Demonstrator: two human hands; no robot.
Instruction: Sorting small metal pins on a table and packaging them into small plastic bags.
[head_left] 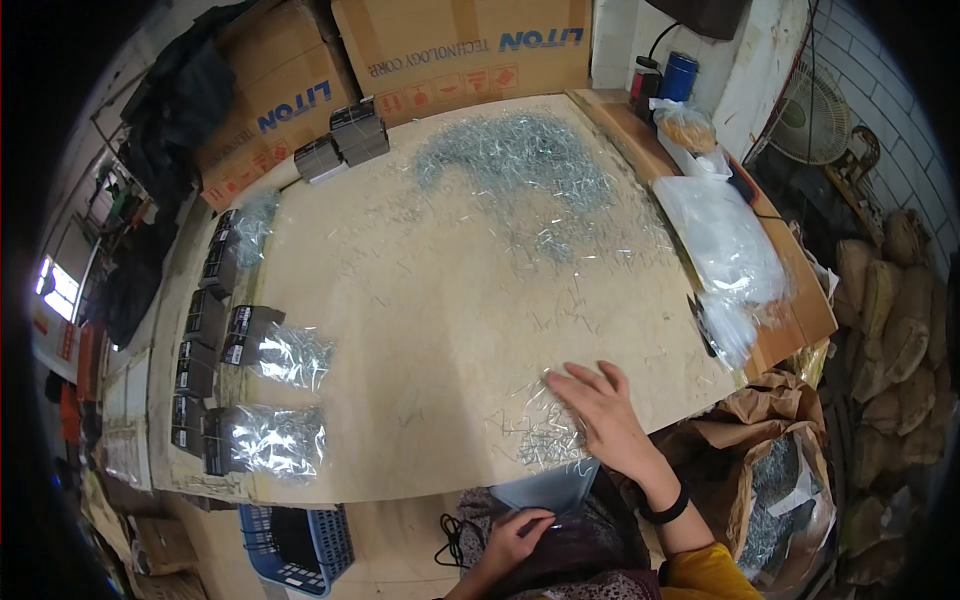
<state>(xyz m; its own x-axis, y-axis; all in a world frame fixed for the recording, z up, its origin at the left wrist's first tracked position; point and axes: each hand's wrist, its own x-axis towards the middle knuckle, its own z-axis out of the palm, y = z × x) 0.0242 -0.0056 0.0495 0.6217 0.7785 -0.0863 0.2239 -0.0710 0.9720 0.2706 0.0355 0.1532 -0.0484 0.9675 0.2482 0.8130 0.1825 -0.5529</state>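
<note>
Head cam: right hand [598,408] is open, palm down over loose pins [545,440] near the worktop's [370,300] edge. Left hand [515,538] looks to be pinching a filmy, bluish bag [540,490] just below, probably so its mouth meets that edge. Pins are thin, shiny, bent metal; a tangled heap [520,160] lies well beyond both hands.

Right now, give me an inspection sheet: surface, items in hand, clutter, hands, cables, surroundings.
Surface: wooden tabletop, metal pieces scattered over it.
Items: near cluster of metal pieces; translucent bluish plastic by the near edge.
Clutter: large far pile, filled clear bags, dark boxes.
Hands: right hand spread at near cluster; left hand at plastic's lower edge.
Cables: black cable below the near edge.
Surroundings: cartons behind, fan and sacks at right.
</note>
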